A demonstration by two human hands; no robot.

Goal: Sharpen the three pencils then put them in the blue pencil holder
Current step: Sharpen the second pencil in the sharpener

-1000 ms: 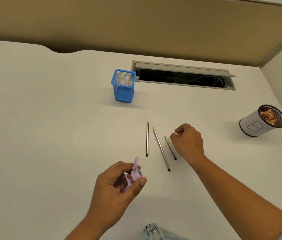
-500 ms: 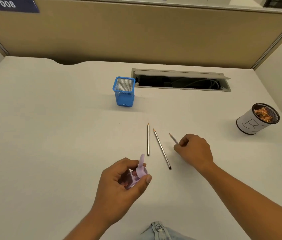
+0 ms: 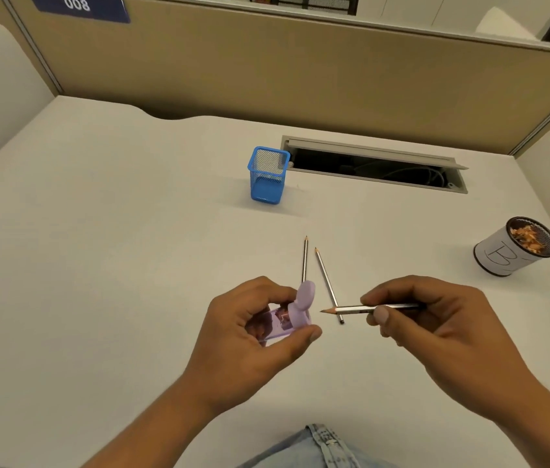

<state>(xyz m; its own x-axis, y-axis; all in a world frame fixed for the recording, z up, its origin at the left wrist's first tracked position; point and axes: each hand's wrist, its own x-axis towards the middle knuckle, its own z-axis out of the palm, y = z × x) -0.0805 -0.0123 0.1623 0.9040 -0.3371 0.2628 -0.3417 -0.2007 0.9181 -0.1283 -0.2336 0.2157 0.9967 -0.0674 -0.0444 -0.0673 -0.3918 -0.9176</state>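
Note:
My left hand [image 3: 250, 336] grips a small purple sharpener [image 3: 287, 319] with its flip lid standing up. My right hand [image 3: 435, 322] pinches a silver pencil [image 3: 351, 309], held level above the desk with its tip pointing left, a short gap from the sharpener. Two more silver pencils lie on the white desk just beyond my hands: the left pencil [image 3: 305, 258] runs straight away from me, the middle pencil [image 3: 325, 278] slants, and its near end passes under the held one. The blue mesh pencil holder [image 3: 268, 175] stands upright and empty further back.
A white cup with a black mesh rim [image 3: 516, 251], holding pencil shavings, stands at the right. An open cable slot [image 3: 374, 163] is cut into the desk behind the holder. A beige partition wall [image 3: 300, 72] closes off the back of the desk.
My right hand has picked the rightmost pencil off the desk and turned it level, tip toward the sharpener. The left hand and sharpener have stayed roughly in place. The camera tilted up.

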